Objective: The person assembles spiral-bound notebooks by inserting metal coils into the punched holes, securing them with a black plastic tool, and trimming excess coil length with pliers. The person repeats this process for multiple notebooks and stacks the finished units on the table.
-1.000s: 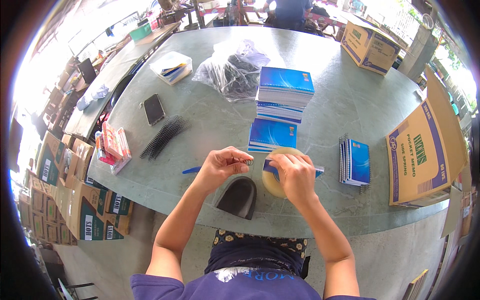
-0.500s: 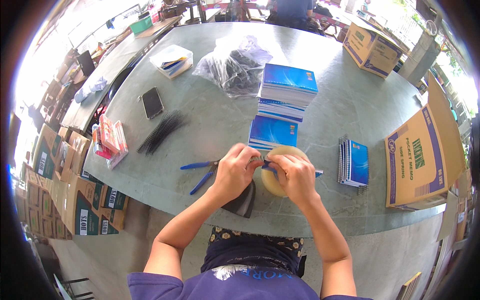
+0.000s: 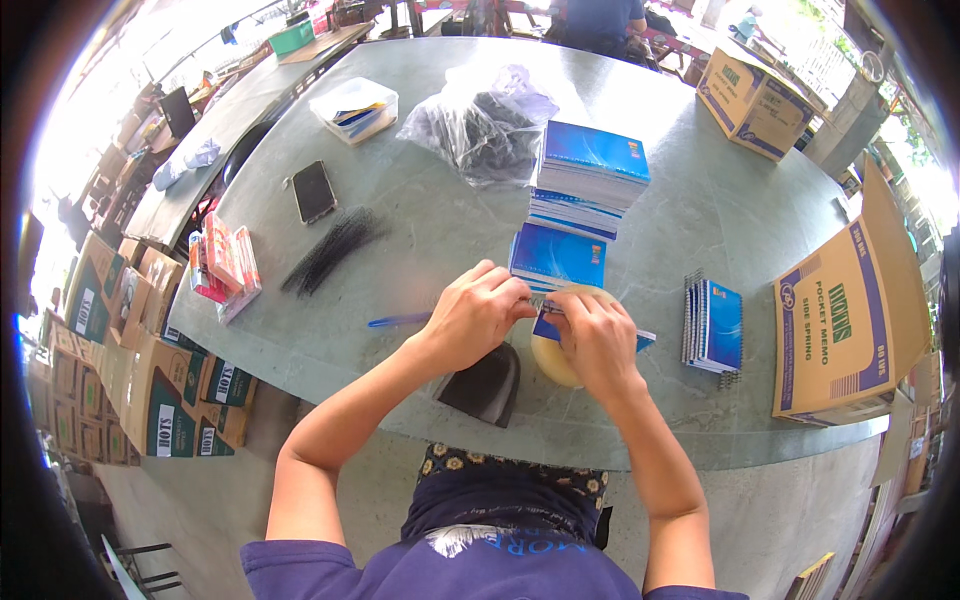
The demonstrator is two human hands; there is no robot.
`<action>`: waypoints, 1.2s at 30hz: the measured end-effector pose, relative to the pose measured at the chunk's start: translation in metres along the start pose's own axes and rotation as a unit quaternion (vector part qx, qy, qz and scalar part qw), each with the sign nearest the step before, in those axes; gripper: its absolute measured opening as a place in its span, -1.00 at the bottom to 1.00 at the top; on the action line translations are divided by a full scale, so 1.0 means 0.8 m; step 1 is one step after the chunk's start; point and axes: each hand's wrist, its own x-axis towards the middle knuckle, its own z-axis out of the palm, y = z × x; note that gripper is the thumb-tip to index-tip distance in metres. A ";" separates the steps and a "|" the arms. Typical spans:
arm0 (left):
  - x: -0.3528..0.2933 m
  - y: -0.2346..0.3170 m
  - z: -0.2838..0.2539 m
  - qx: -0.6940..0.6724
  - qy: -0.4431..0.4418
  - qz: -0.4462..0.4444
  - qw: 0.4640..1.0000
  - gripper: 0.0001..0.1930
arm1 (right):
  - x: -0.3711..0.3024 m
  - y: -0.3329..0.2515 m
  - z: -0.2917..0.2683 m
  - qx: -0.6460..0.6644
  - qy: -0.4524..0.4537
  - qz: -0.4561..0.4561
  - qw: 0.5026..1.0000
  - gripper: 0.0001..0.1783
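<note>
Near the table's front edge my two hands meet over a small blue memo pad (image 3: 546, 328). My left hand (image 3: 476, 312) is closed, its thumb and fingertips pinching at a thin wire coil (image 3: 541, 305) along the pad's edge. My right hand (image 3: 598, 342) grips the pad from the other side, fingers bent over it. Much of the pad is hidden by my fingers. Below them lies a round pale-yellow roll (image 3: 556, 366). A dark wedge-shaped piece (image 3: 484, 384) is near my left wrist. A blue handle (image 3: 398, 320) of the pliers shows beside my left hand.
Blue memo pads (image 3: 590, 165) stand stacked beyond my hands; coil-bound ones (image 3: 714, 325) sit to the right. Black wire coils (image 3: 332, 252), a phone (image 3: 314, 192), wrapped packs (image 3: 226, 262), a plastic bag (image 3: 480, 130), a tub (image 3: 354, 110) and cartons (image 3: 836, 318) surround them.
My left hand has shifted slightly up relative to the roll, still pinching at the coil. Less of the pliers shows now. My right hand keeps its grip on the pad.
</note>
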 end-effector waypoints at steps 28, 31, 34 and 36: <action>-0.126 -0.113 -0.080 0.320 -0.291 -0.260 0.864 -0.43 | 0.000 0.000 0.006 0.081 0.036 0.077 0.993 -0.80; -0.068 -0.070 -0.110 0.094 -0.133 -0.290 0.943 -0.61 | -0.001 0.003 0.007 0.083 0.052 0.070 0.993 -0.82; -0.026 0.004 -0.098 0.051 -0.192 -0.221 0.955 -0.68 | -0.002 0.003 0.008 0.090 0.071 0.058 0.992 -0.84; -0.004 0.032 -0.083 0.096 -0.269 -0.169 0.943 -0.67 | -0.004 0.006 0.010 0.091 0.087 0.036 0.991 -0.85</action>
